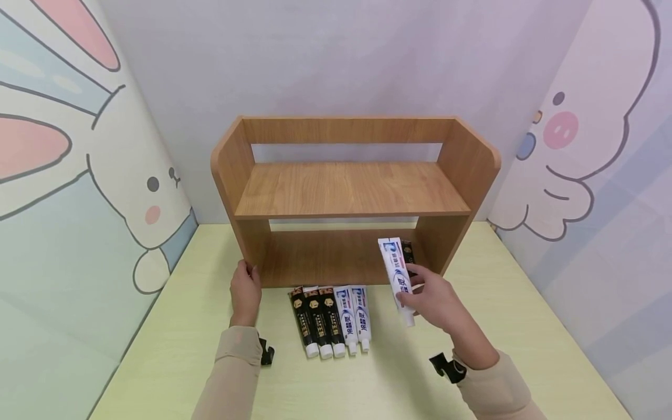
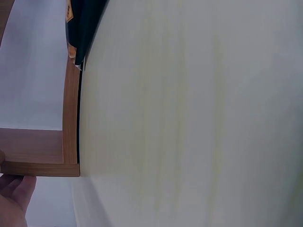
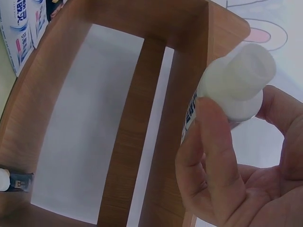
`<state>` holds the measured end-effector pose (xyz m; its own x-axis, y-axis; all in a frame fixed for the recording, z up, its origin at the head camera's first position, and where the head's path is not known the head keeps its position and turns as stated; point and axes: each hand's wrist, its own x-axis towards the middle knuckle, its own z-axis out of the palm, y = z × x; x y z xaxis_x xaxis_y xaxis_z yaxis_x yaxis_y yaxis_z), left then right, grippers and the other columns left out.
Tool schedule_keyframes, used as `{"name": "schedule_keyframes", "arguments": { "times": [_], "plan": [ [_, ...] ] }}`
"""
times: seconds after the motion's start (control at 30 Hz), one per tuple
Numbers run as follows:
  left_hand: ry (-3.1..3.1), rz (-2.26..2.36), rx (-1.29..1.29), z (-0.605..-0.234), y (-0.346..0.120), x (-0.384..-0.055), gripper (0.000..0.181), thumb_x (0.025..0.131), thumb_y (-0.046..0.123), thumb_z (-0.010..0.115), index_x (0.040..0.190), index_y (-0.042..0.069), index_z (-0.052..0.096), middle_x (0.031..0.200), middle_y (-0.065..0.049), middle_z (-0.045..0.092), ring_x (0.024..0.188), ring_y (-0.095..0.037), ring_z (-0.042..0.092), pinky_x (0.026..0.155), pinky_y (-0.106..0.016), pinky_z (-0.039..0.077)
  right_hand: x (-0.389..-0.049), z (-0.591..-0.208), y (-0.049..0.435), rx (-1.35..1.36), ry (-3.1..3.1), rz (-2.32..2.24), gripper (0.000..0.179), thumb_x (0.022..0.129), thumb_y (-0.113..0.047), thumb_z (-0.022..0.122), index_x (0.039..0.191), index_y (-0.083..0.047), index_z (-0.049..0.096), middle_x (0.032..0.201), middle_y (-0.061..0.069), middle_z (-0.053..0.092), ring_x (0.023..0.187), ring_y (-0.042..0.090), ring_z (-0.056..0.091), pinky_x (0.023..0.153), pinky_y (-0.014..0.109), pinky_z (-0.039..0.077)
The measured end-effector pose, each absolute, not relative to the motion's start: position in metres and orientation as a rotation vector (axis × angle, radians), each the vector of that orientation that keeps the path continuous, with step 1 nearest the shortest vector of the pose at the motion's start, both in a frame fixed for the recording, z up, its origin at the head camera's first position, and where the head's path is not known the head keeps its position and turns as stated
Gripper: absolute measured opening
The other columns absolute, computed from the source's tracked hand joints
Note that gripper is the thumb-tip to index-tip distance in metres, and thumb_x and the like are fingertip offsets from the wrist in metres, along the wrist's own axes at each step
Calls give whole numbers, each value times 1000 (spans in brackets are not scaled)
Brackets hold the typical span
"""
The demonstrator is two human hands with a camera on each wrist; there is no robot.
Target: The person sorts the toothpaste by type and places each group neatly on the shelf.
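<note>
My right hand (image 1: 433, 297) pinches a white toothpaste tube (image 1: 395, 271) between thumb and fingers, in front of the shelf's lower right side. The tube's white cap (image 3: 251, 71) points toward me. My left hand (image 1: 245, 293) grips the lower left side panel of the wooden shelf (image 1: 352, 216); in the left wrist view, fingers (image 2: 21, 194) show on one side of the panel and a fingertip on the other. Behind the held tube, a black toothpaste tube (image 1: 408, 251) lies in the lower compartment at the right, partly hidden.
Side by side before the shelf lie three black toothpaste tubes (image 1: 317, 321) and two white ones (image 1: 354, 318), caps toward me. The table (image 1: 173, 361) is pale yellow-green. Cartoon-printed walls (image 1: 147, 192) stand left and right, with a plain wall (image 1: 341, 58) behind.
</note>
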<state>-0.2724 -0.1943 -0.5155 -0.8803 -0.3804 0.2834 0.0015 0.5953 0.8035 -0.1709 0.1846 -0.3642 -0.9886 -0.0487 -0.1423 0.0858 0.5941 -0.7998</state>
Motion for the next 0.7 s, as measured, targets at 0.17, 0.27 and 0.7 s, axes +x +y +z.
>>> {"name": "schedule_keyframes", "arguments": {
  "times": [0.17, 0.27, 0.7],
  "plan": [
    [-2394, -1213, 294, -516, -194, -272, 21, 103, 12, 50, 117, -3, 47, 109, -24, 57, 97, -38, 57, 81, -52, 50, -170, -357, 187, 23, 2677, -1351, 68, 87, -11, 73, 145, -2, 39, 118, 19, 55, 97, 32, 58, 65, 37, 56],
    [-2395, -1227, 300, -515, -194, -272, 22, 103, 13, 50, 119, -3, 47, 112, -23, 57, 99, -38, 57, 82, -52, 50, -170, -354, 188, 5, 2692, -1349, 67, 87, -11, 73, 145, -2, 39, 117, 18, 55, 97, 32, 57, 66, 36, 55],
    [-2399, -1216, 297, -517, -195, -272, 21, 103, 12, 49, 117, -3, 47, 110, -23, 57, 98, -38, 57, 80, -52, 50, -168, -341, 192, -4, 2725, -1343, 68, 88, -11, 73, 144, -1, 38, 118, 19, 54, 98, 32, 57, 68, 36, 56]
  ]
}}
